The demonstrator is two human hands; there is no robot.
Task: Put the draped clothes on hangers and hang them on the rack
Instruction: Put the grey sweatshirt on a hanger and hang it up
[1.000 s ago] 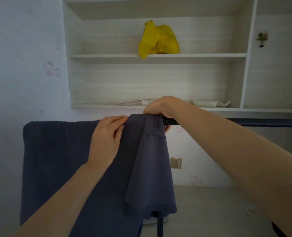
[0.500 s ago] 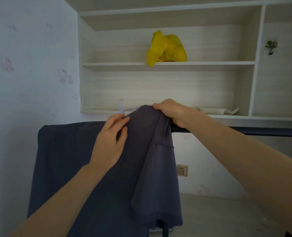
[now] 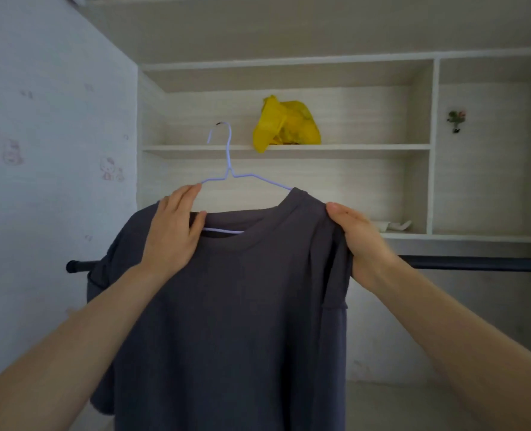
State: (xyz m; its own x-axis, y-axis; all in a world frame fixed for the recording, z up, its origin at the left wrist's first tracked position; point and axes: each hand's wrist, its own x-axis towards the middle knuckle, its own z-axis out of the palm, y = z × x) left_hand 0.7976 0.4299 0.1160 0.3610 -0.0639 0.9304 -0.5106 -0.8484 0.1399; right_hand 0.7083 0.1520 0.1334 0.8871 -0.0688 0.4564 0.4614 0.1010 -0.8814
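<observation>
A dark grey T-shirt (image 3: 236, 306) hangs in front of me on a thin lilac wire hanger (image 3: 228, 169), whose hook points up and left. The hanger's right arm is inside the shirt's shoulder; its left arm shows bare above the collar. My left hand (image 3: 174, 231) grips the shirt's left shoulder by the collar, fingertips touching the hanger's left arm. My right hand (image 3: 355, 241) pinches the shirt's right shoulder. The dark rack bar (image 3: 475, 264) runs behind the shirt, below my hands.
White wall shelves (image 3: 289, 147) stand behind the rack, with a yellow plastic bag (image 3: 286, 126) on the middle shelf and white scraps (image 3: 394, 226) on the lower one. The bar's left end cap (image 3: 73, 266) is close to the left wall.
The shirt has come off the rack bar and is held up facing me. A lilac hanger is now in its neck. Both hands have moved apart to the shoulders.
</observation>
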